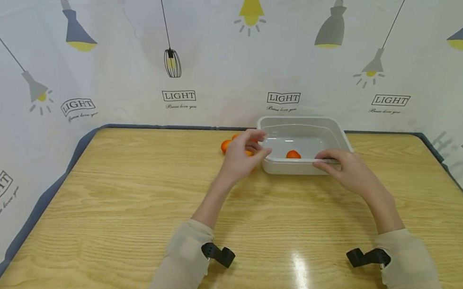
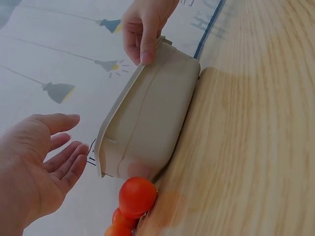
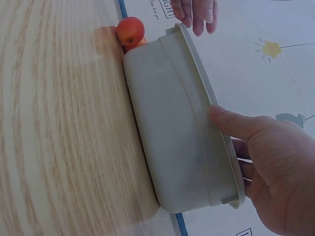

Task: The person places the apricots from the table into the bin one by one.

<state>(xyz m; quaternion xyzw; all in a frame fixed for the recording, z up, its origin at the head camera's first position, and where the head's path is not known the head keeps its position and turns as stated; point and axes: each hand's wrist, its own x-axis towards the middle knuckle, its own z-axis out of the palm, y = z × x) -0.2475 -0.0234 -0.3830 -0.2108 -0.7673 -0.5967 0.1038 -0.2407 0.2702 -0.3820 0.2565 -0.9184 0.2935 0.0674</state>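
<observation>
A pale grey plastic box [image 1: 297, 168] stands at the back of the table, with one red-orange round fruit [image 1: 293, 155] inside by its near wall. My right hand [image 1: 346, 169] grips the box's near rim toward its right end, thumb outside and fingers inside, as the right wrist view shows. At the box's left end hovers my left hand [image 1: 242, 155], fingers loosely bent and holding nothing. Below and beside it, several more red-orange fruits [image 2: 138, 196] lie on the table against the box's left side. In the head view the left hand partly covers them.
The wooden table [image 1: 144, 192] ends at a dark blue edge [image 1: 165, 126] along the back. Behind it hangs a white cloth [image 1: 214, 66] printed with lamps, close to the box. A small black camera [image 1: 219, 254] is strapped to each sleeve.
</observation>
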